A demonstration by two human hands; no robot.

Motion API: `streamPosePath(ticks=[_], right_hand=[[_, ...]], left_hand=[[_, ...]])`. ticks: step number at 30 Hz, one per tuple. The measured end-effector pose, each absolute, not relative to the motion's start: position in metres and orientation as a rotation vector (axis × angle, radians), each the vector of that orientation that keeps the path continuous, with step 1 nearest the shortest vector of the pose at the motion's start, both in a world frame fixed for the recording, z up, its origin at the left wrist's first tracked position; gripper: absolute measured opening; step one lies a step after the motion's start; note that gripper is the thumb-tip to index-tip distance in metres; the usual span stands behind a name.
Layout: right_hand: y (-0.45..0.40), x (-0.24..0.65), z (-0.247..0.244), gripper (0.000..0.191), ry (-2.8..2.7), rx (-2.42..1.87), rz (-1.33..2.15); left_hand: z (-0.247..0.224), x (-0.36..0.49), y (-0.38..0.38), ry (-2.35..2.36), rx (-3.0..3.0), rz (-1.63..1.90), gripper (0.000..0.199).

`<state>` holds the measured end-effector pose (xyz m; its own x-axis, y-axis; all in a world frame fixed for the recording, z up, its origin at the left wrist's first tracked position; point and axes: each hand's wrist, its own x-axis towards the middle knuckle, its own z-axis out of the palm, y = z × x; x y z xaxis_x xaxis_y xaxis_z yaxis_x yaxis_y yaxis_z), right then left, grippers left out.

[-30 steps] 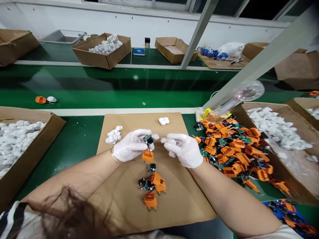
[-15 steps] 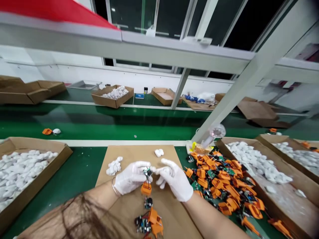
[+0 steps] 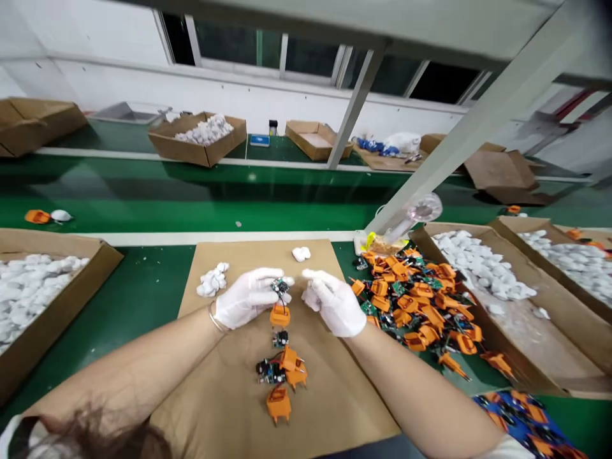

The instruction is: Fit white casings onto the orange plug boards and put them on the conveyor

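Observation:
My left hand [image 3: 243, 296], in a white glove, grips a small circuit board [image 3: 280, 287] with its fingertips. An orange plug housing [image 3: 280, 315] hangs below the board on wires. Just to the right is my right hand [image 3: 337, 305], also gloved, its fingers curled and pinched; white on white, anything in them cannot be made out. A gap separates the two hands. On the brown cardboard sheet [image 3: 344, 395] beneath lie another orange plug [image 3: 278, 404] and a board [image 3: 271, 371] beside more orange parts. White soft-looking lumps [image 3: 213, 280] sit left of my left hand, and a white piece [image 3: 301, 254] beyond my hands.
A heap of orange plugs with boards [image 3: 421, 299] spreads to the right. Cardboard boxes of white pieces stand left [image 3: 108, 258] and right [image 3: 549, 376]. A slanted white post [image 3: 444, 146] rises beyond the heap, near a clear handheld fan [image 3: 425, 209]. A green conveyor [image 3: 201, 210] runs behind.
The view has tilted down, showing more of the sheet. My right hand has drawn away from the board, widening the gap. My left hand still holds the board.

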<state>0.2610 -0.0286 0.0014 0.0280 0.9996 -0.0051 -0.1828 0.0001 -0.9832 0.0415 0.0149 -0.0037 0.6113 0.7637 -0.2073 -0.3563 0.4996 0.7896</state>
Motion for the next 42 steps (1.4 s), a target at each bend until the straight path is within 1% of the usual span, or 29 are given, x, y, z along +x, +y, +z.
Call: streamPosePath(ticks=[3,6,9,15,20,23,26,31,36,39,42], right_hand=[[-0.027,0.257,0.002,0.042,-0.9,-1.044,1.385],[-0.027,0.253,0.006,0.038,-0.781,-0.987,1.494],[-0.027,0.253,0.01,0.034,-0.727,-0.916,1.521],[-0.03,0.259,0.009,0.045,-0.784,-0.991,1.642],[-0.032,0.255,0.011,0.04,-0.802,-0.97,1.54],[-0.034,0.254,0.011,0.039,-0.823,-0.985,1.573],[-0.034,0.255,0.01,0.041,-0.83,-1.022,1.606],[-0.034,0.257,0.011,0.03,-0.882,-0.947,1.596],[-0.033,0.258,0.008,0.033,-0.928,-0.849,1.665],[-0.032,0.257,0.009,0.026,-0.97,-0.866,1.667],[-0.033,0.254,0.013,0.025,-0.999,-0.855,1.701]], left_hand=[[0.003,0.041,0.013,0.574,0.781,0.71,0.053],[0.007,0.042,0.011,0.578,0.81,0.7,0.049],[0.01,0.043,0.01,0.605,0.849,0.68,0.047],[0.012,0.046,0.008,0.681,0.913,0.661,0.051],[0.006,0.048,0.001,0.763,1.004,0.782,0.047],[0.003,0.048,-0.003,0.797,1.056,0.839,0.045],[0.0,0.047,-0.005,0.851,1.13,0.84,0.045],[0.001,0.047,-0.005,0.883,1.166,0.794,0.045],[-0.004,0.045,-0.006,0.875,1.298,0.816,0.048],[-0.01,0.042,-0.006,0.84,1.478,0.884,0.043],[-0.012,0.041,-0.006,0.775,1.648,0.999,0.036]])
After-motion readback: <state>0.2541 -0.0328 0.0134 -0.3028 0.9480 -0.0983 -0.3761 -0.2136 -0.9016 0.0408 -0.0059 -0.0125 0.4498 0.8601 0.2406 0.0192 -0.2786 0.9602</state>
